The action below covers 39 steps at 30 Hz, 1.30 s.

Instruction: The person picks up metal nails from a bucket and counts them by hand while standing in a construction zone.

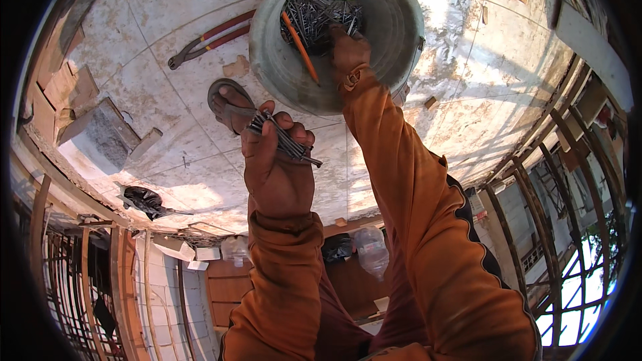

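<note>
Nails (284,135) fill your left hand (275,160), a loose bundle clamped in a closed fist, held over the concrete slab (468,80) just below the bucket. Your right hand (348,50) is down inside the grey bucket (394,20), fingers buried in the heap of nails (314,13) at the bottom (whether they are spread or pinching cannot be told). An orange-handled tool (301,43) leans inside the bucket. Your sandalled foot (231,103) rests on the slab beside the bucket; red-handled bolt cutters (210,41) lie just beyond it.
</note>
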Tool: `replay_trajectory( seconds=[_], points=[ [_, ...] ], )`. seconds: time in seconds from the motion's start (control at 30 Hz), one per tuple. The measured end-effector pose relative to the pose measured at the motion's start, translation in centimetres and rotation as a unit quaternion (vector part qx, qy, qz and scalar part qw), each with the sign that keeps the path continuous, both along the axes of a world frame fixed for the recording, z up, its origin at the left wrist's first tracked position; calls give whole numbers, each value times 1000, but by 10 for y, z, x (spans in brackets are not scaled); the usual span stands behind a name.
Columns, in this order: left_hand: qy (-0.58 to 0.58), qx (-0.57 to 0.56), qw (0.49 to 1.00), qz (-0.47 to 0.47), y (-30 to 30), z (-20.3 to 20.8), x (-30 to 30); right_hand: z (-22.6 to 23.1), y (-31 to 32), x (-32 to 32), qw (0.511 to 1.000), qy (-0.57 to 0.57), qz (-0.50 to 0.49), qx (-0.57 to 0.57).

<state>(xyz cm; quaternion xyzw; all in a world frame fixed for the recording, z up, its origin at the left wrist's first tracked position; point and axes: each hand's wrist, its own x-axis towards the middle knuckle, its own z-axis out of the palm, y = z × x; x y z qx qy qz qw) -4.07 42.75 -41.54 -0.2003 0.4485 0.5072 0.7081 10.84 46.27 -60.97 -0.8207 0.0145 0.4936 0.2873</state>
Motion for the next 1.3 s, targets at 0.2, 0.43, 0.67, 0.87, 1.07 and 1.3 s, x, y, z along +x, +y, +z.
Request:
replay_trajectory(
  seconds=[0.2, 0.43, 0.67, 0.87, 1.07, 1.3],
  points=[
    [7, -2, 1000, -6, 0, -1, 6, -7, -5, 5, 966, -123, 214, -73],
    [15, -13, 1000, -11, -1, 0, 5, -10, 9, -12, 975, -115, 183, -53],
    [21, -18, 1000, -10, 0, 1, 10, -11, -9, 11, 998, -9, 12, 63],
    [32, -15, 999, -16, -1, 2, 6, 23, -10, 17, 951, -105, 266, 121],
    [27, -30, 999, 5, 2, 1, 9, 23, 14, 18, 818, -240, 523, 16],
    [14, -11, 1000, 10, -4, -1, 3, 8, 36, 29, 675, -226, 695, -100]
  ],
)
